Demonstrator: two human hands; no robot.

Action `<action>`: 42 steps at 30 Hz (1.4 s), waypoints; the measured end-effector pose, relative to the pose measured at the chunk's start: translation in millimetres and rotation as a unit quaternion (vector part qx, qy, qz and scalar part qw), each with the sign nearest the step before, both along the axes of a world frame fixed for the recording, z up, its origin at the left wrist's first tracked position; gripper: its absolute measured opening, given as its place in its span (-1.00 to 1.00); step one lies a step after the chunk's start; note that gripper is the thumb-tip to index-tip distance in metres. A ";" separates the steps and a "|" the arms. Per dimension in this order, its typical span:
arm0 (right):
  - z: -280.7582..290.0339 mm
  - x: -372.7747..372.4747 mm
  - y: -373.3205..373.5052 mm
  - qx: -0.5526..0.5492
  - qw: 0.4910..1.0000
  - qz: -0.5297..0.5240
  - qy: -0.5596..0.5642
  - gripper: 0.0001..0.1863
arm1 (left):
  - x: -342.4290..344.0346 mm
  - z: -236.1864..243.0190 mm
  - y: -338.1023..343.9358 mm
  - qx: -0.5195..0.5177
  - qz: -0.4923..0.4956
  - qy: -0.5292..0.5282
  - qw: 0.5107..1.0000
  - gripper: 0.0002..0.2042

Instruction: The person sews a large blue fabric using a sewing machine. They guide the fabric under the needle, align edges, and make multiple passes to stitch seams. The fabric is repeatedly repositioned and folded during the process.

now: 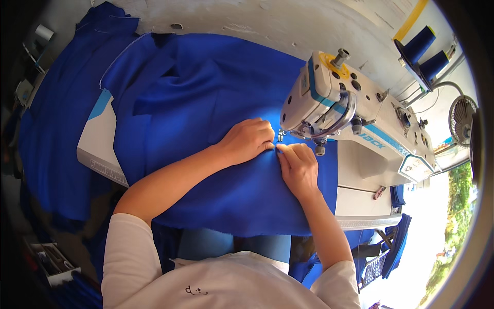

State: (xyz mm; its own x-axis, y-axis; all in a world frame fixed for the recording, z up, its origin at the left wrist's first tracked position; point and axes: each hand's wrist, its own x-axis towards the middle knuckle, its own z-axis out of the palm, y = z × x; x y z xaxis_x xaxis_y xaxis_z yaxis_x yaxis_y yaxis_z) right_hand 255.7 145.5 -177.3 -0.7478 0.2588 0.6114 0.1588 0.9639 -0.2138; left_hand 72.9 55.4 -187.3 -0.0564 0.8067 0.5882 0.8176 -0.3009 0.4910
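A wide piece of royal blue fabric (216, 195) covers most of the sewing table. My left hand (248, 139) is curled at the fabric just left and front of the presser foot (280, 135), its fingertips pinching the cloth. My right hand (299, 167) pinches the same cloth with thumb and forefinger, close beside my left hand and below the foot. The white and teal sewing machine head (321, 95) stands over both hands; the needle tip is too small to make out.
More blue cloth (59, 149) hangs over the left side. The white table edge (100, 134) shows beside it. A thread stand with blue cones (418, 44) and a small fan (460, 121) are at right, a small pink-handled tool (380, 192) on the table, a box (54, 262) at lower left.
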 end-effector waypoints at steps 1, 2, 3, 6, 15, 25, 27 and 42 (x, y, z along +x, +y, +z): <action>-0.5 -5.6 -1.8 -0.004 1.000 -0.007 -0.008 -0.81 | -0.5 0.9 -1.0 -0.010 0.006 -0.010 1.000 -0.82; 1.6 -11.8 -2.5 -0.005 1.000 -0.016 -0.015 -0.81 | -3.0 0.0 0.1 -0.024 0.003 -0.014 1.000 -0.83; -0.2 -18.4 -0.8 0.031 0.999 -0.032 -0.014 -0.91 | -6.1 -3.1 1.6 -0.037 -0.001 -0.019 0.999 -0.84; -4.8 -27.2 3.5 0.006 0.999 -0.045 -0.005 -0.95 | -7.9 -4.3 4.9 -0.055 -0.015 -0.051 0.997 -0.86; 35.4 9.2 -81.7 -0.136 0.983 0.060 -0.109 -0.46 | -11.4 -5.7 -9.7 0.003 -0.023 0.132 0.991 -0.93; 11.6 58.7 -70.3 -0.208 0.972 0.105 -0.035 -0.81 | 51.5 3.8 -43.1 -0.064 0.054 0.112 0.990 -0.59; 14.5 62.6 -66.3 -0.216 0.970 0.105 -0.038 -0.81 | 56.7 4.5 -43.0 -0.067 0.079 0.107 0.989 -0.58; 20.5 25.6 -99.4 -0.145 0.983 0.111 -0.031 -0.70 | 40.1 -3.7 -11.9 -0.054 0.086 0.070 0.992 -0.59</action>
